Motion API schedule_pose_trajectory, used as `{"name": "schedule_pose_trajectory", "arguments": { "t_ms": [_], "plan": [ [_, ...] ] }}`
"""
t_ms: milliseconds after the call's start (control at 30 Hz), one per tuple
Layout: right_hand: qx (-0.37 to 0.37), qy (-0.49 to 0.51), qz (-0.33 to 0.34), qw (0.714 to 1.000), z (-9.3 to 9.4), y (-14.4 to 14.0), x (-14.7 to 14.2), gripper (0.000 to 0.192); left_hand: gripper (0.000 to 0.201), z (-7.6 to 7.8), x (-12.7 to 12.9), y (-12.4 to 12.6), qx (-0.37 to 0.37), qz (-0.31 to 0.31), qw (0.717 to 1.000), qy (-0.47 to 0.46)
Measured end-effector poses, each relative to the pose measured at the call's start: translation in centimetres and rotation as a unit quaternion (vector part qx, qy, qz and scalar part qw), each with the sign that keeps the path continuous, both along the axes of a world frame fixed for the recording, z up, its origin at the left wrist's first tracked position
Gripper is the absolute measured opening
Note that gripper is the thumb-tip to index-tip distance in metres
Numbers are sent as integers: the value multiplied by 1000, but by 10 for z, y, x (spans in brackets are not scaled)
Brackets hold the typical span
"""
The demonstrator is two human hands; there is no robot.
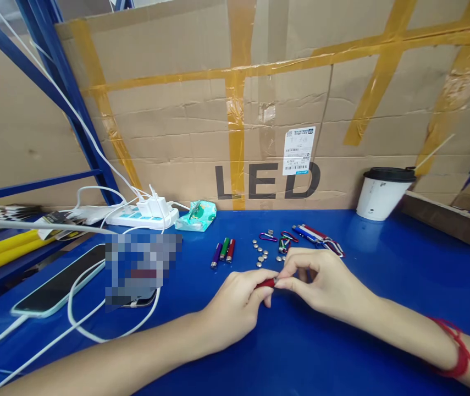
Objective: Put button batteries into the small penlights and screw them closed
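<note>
While the small red flashlight body [266,283] was gripped in the closed fingers of the left hand [238,308] at the lower centre of the frame, its open end was met by the pinched fingertips of the right hand [321,283]. What was pinched there could not be made out; it was hidden between thumb and forefinger. Both hands were held just above the blue tabletop [403,286], touching each other at the tube's end.

Just beyond the hands, near the middle of the frame, a loose scatter of button cells [261,254] was laid out, and to its left three more mini flashlights [223,251], purple, green and red, were lined up side by side. Carabiner clips [268,237] and further keychain lights [315,235] were spread to the right of the cells. At the left, a phone [59,283] on a white cable and a power strip [144,217] with chargers were placed; a lidded paper cup [383,192] was set at the upper right, against a taped cardboard wall marked LED [267,180].

For this step to be done well, it was judged that the tube should be kept steady and level by the left hand, that the part should be aligned squarely with the opening before any pressure or twist was applied, and that the work should be kept low over the table, so a dropped piece would be caught close by.
</note>
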State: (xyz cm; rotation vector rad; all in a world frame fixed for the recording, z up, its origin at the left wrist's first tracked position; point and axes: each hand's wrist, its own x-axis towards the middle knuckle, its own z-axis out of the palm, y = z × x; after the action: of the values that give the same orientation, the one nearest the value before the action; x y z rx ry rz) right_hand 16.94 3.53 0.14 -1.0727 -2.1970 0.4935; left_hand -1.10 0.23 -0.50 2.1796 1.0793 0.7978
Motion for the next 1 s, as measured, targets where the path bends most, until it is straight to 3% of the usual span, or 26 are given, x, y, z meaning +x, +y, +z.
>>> {"name": "schedule_pose_trajectory", "arguments": {
  "t_ms": [167,433,633,733,800,867,1000],
  "plan": [
    [-181,35,-2,983,1,0,-4,31,25,-1,1,-2,38,-6,999,9],
    [-257,91,14,962,3,7,-5,36,22,3,4,-1,20,25,999,-22],
    [-211,128,25,969,16,12,-2,34,24,3,4,3,-20,53,997,-60],
    [-106,57,-40,992,27,23,12,30,31,1,3,8,-46,87,991,-89],
    [20,-56,-121,991,30,32,23,21,30,1,2,11,-60,104,988,-100],
    [35,-82,-136,987,29,40,33,12,26,2,1,13,-58,109,986,-109],
    [-7,-112,-88,990,23,48,39,4,14,7,-1,14,16,115,991,-72]
  ]
}}
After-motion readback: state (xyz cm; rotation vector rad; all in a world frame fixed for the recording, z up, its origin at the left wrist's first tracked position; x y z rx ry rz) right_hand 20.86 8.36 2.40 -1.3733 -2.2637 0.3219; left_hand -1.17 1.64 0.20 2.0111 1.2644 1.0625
